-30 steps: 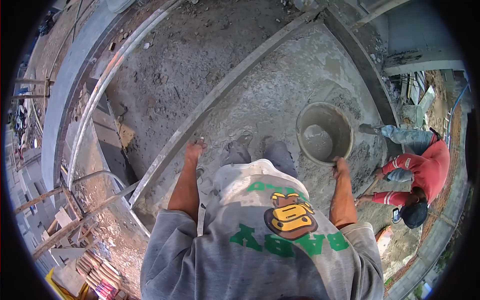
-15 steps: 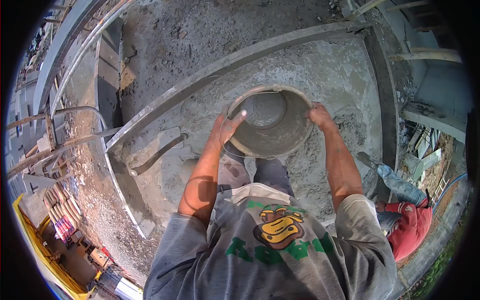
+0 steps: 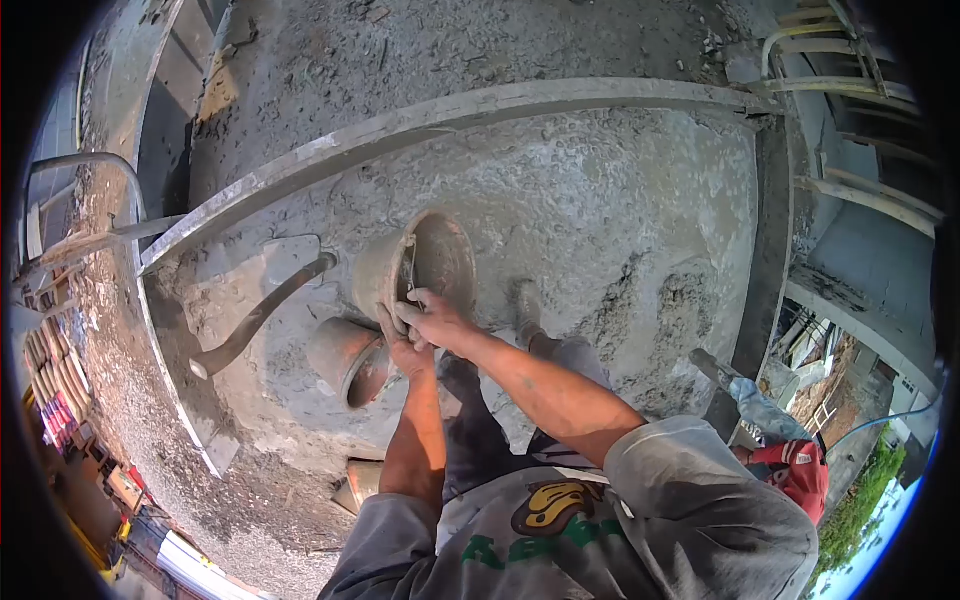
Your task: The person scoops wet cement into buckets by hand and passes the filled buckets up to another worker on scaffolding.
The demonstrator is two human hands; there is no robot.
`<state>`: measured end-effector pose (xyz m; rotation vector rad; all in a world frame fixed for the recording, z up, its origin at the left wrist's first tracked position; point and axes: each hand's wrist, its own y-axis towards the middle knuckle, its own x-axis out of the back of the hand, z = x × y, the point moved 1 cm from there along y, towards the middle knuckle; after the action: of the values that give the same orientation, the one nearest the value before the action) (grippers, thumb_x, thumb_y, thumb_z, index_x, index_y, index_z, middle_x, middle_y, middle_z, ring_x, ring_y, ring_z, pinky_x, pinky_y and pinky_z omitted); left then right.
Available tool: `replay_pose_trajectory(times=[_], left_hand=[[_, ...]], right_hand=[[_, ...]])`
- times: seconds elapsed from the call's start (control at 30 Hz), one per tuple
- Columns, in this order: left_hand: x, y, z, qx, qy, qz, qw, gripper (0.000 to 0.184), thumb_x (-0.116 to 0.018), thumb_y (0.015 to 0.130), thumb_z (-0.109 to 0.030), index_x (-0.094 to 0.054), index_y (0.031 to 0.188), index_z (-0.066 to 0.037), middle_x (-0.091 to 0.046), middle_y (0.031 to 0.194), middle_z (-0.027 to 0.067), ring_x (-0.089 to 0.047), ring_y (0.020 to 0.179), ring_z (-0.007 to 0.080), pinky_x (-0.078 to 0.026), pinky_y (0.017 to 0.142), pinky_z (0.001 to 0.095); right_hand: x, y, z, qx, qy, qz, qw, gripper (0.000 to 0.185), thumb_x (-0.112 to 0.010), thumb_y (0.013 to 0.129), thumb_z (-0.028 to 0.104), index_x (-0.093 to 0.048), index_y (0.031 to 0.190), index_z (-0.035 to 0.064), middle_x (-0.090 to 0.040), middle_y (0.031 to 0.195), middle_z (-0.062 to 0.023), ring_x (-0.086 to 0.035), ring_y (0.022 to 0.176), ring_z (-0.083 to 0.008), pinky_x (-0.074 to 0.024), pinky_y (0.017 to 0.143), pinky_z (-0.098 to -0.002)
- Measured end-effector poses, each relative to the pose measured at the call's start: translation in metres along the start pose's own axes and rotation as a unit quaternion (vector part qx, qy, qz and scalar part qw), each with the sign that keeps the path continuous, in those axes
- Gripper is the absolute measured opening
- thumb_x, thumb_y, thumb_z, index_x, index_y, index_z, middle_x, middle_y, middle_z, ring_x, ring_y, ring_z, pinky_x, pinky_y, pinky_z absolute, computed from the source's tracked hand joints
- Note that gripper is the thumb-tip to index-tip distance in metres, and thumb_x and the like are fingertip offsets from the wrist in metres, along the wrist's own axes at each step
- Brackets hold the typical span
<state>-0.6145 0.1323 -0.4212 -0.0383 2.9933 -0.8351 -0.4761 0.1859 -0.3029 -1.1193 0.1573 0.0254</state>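
Observation:
A mortar-stained bucket [image 3: 375,268] lies tilted over the wet grey mix, its mouth facing right. My left hand [image 3: 405,348] is closed at the lower edge of the bucket, fingers against its outer side. Right beside it, my right hand [image 3: 438,322] has curled fingers at the same rim, and the hands touch or overlap. Exactly what part each grips, rim or wire handle, is partly hidden. Just below my left hand a smaller bucket [image 3: 330,350] rests on its side. To the left lies a hoe with a thick handle [image 3: 262,318] and flat blade [image 3: 292,258].
Boards frame the mixing area, with a long curved one [image 3: 470,108] beyond the buckets and another [image 3: 770,240] at right. My boot [image 3: 526,306] stands in the mix. A person in a red top [image 3: 800,475] is at lower right. Bent metal tubing [image 3: 90,160] stands at left.
The bucket has gone left and tipped from mouth-up onto a slant. My right hand has crossed over from the bucket's right rim to beside my left hand. The smaller bucket now shows.

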Motion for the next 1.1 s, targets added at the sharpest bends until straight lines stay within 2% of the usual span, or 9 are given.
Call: replay_pose_trajectory(times=[0.1, 0.17, 0.23, 0.33, 0.37, 0.43, 0.73, 0.87, 1.1], left_hand=[[0.018, 0.030, -0.016, 0.040, 0.068, 0.023, 0.997, 0.059, -0.058, 0.082, -0.020, -0.033, 0.134, -0.002, -0.048, 0.125, 0.0126, -0.051, 0.101, 0.0207, -0.038, 0.090, 0.0291], [0.060, 0.062, -0.004, 0.149, 0.234, 0.081, 0.957, 0.058, -0.057, 0.085, -0.031, -0.038, 0.131, -0.002, -0.049, 0.122, 0.0121, -0.051, 0.099, 0.0202, -0.038, 0.088, 0.0295], [0.061, 0.079, -0.014, 0.225, 0.285, -0.018, 0.932, 0.060, -0.053, 0.085, -0.044, -0.044, 0.127, -0.002, -0.050, 0.121, 0.0120, -0.049, 0.104, 0.0221, -0.037, 0.088, 0.0318], [0.096, 0.128, 0.033, 0.157, 0.149, -0.252, 0.943, 0.065, -0.050, 0.085, -0.049, -0.043, 0.127, 0.000, -0.050, 0.122, 0.0122, -0.044, 0.109, 0.0218, -0.033, 0.093, 0.0327], [0.082, 0.139, 0.031, 0.159, 0.131, -0.307, 0.929, 0.068, -0.050, 0.084, -0.051, -0.043, 0.126, 0.001, -0.050, 0.121, 0.0121, -0.043, 0.110, 0.0212, -0.032, 0.094, 0.0330], [0.051, 0.157, 0.060, 0.115, 0.187, -0.182, 0.958, 0.076, -0.050, 0.080, -0.059, -0.037, 0.133, -0.006, -0.044, 0.129, 0.0118, -0.038, 0.118, 0.0240, -0.028, 0.098, 0.0371], [-0.149, 0.119, 0.141, 0.115, 0.194, -0.223, 0.948, 0.063, -0.045, 0.086, -0.052, -0.051, 0.118, 0.003, -0.059, 0.104, 0.0120, -0.055, 0.090, 0.0206, -0.044, 0.081, 0.0312], [-0.294, 0.069, 0.184, 0.025, 0.281, -0.210, 0.936, 0.052, -0.052, 0.086, -0.044, -0.059, 0.106, 0.004, -0.060, 0.095, 0.0115, -0.052, 0.084, 0.0173, -0.043, 0.077, 0.0304], [-0.438, -0.029, 0.251, 0.191, 0.138, -0.206, 0.950, 0.073, -0.054, 0.078, -0.059, -0.056, 0.110, 0.006, -0.059, 0.104, 0.0120, -0.053, 0.090, 0.0186, -0.042, 0.082, 0.0310]], right_hand=[[-0.001, 0.083, -0.040, 0.174, -0.142, -0.137, 0.965, 0.039, -0.052, 0.085, 0.035, -0.056, 0.112, 0.0068, -0.062, 0.102, -0.0146, -0.059, 0.096, -0.0283, -0.0452, 0.083, -0.0346], [0.038, 0.127, -0.057, 0.144, -0.232, -0.102, 0.956, 0.032, -0.049, 0.084, 0.030, -0.058, 0.108, 0.0095, -0.060, 0.105, -0.0118, -0.056, 0.098, -0.0295, -0.0445, 0.083, -0.0369], [0.094, 0.171, -0.089, 0.113, -0.370, -0.134, 0.912, 0.029, -0.050, 0.084, 0.029, -0.060, 0.104, 0.0108, -0.060, 0.104, -0.0143, -0.056, 0.097, -0.0295, -0.0446, 0.082, -0.0374], [0.180, 0.215, -0.143, 0.163, -0.336, -0.138, 0.917, 0.031, -0.055, 0.081, 0.034, -0.062, 0.096, 0.0089, -0.062, 0.093, -0.0149, -0.059, 0.088, -0.0310, -0.0458, 0.077, -0.0375], [0.207, 0.220, -0.153, 0.153, -0.317, -0.124, 0.928, 0.032, -0.056, 0.080, 0.037, -0.064, 0.093, 0.0083, -0.063, 0.089, -0.0148, -0.059, 0.084, -0.0310, -0.0461, 0.075, -0.0369], [0.247, 0.213, -0.168, 0.134, -0.306, -0.081, 0.939, 0.034, -0.059, 0.078, 0.040, -0.065, 0.086, 0.0073, -0.063, 0.083, -0.0143, -0.060, 0.078, -0.0300, -0.0464, 0.072, -0.0357], [0.411, 0.185, -0.220, 0.133, -0.205, 0.083, 0.966, 0.038, -0.068, 0.074, 0.039, -0.066, 0.081, 0.0020, -0.063, 0.071, -0.0094, -0.056, 0.065, -0.0190, -0.0467, 0.070, -0.0315], [0.555, 0.132, -0.297, 0.080, -0.112, -0.041, 0.990, 0.029, -0.069, 0.077, 0.028, -0.062, 0.072, -0.0002, -0.051, 0.056, -0.0027, -0.041, 0.058, -0.0076, -0.0382, 0.055, -0.0283], [0.677, -0.007, -0.315, 0.112, -0.036, -0.060, 0.991, 0.025, -0.064, 0.082, 0.015, -0.055, 0.065, -0.0006, -0.042, 0.053, 0.0020, -0.035, 0.054, -0.0055, -0.0339, 0.049, -0.0247]])
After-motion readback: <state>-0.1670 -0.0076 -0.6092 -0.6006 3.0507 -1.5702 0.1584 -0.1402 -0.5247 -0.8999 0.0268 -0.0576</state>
